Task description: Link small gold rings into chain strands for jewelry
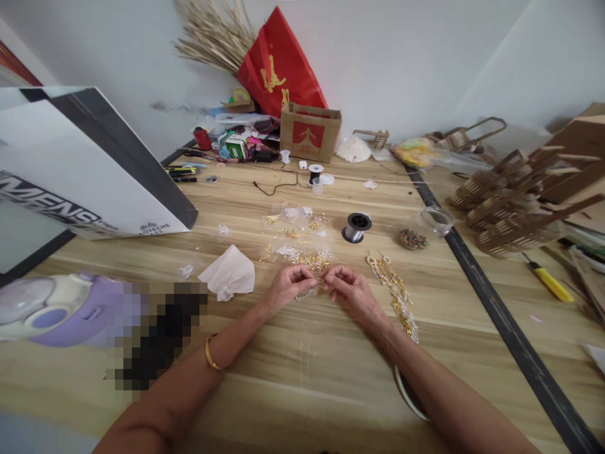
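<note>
My left hand (pixel 289 285) and my right hand (pixel 347 285) meet over the middle of the table, thumbs and forefingers pinched close together. Between the fingertips is a thin beaded strand (pixel 306 294), silvery with a bit of gold; its finer parts are too small to make out. Just beyond my fingers lies a pile of small gold beads (pixel 309 260), with clear and white beads around it. To the right of my right hand, several gold and silver beaded strands (pixel 394 287) lie in a bundle, running down toward my forearm.
A spool of clear line (pixel 357 227) stands beyond my right hand, near a clear jar (pixel 435 221) and dark beads (pixel 413 238). A white tissue (pixel 230 274) lies left. A large white box (pixel 94 170), red bag (pixel 283 63), cardboard box (pixel 311 132) and small brown baskets (pixel 501 202) surround the workspace.
</note>
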A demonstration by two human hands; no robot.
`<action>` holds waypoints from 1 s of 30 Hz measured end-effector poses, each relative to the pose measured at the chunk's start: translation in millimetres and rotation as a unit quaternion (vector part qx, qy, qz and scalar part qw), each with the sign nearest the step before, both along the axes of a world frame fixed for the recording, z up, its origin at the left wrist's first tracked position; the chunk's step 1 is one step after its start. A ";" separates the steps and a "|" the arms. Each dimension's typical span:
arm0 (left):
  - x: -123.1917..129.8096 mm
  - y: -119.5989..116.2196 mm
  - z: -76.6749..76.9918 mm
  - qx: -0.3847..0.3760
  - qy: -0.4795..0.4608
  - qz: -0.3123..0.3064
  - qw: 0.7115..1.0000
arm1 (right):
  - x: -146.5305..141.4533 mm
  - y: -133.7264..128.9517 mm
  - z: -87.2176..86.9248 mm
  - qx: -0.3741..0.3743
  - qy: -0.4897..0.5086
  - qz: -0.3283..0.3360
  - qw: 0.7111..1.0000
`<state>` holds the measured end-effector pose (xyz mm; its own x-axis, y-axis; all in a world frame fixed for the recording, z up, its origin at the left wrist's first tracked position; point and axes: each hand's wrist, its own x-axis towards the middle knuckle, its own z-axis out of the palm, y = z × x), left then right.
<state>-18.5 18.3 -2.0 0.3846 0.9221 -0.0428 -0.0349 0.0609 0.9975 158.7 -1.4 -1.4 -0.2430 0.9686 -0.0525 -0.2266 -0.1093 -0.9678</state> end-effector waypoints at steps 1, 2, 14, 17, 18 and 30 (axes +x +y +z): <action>0.1 -0.4 -0.8 0.000 0.001 -0.005 1.000 | -0.1 0.2 -0.4 -0.008 0.016 0.005 1.000; 0.2 -0.8 -1.4 -0.001 0.001 -0.010 1.000 | -0.2 0.3 -1.0 -0.017 0.033 0.011 0.999; 1.8 -2.0 -4.4 0.022 0.000 -0.033 0.999 | -0.9 0.0 -5.6 -0.062 0.091 0.042 0.993; 2.0 -3.8 -2.7 0.023 0.025 -0.038 0.999 | -2.1 -1.1 -2.6 -0.046 0.068 0.039 0.996; 2.1 -4.2 -2.6 0.025 0.031 -0.039 0.998 | -2.5 -1.5 -1.5 -0.041 0.058 0.038 0.997; 5.2 -7.2 3.5 0.132 0.144 -0.036 0.980 | -3.7 -4.1 5.1 -0.005 -0.037 0.026 0.999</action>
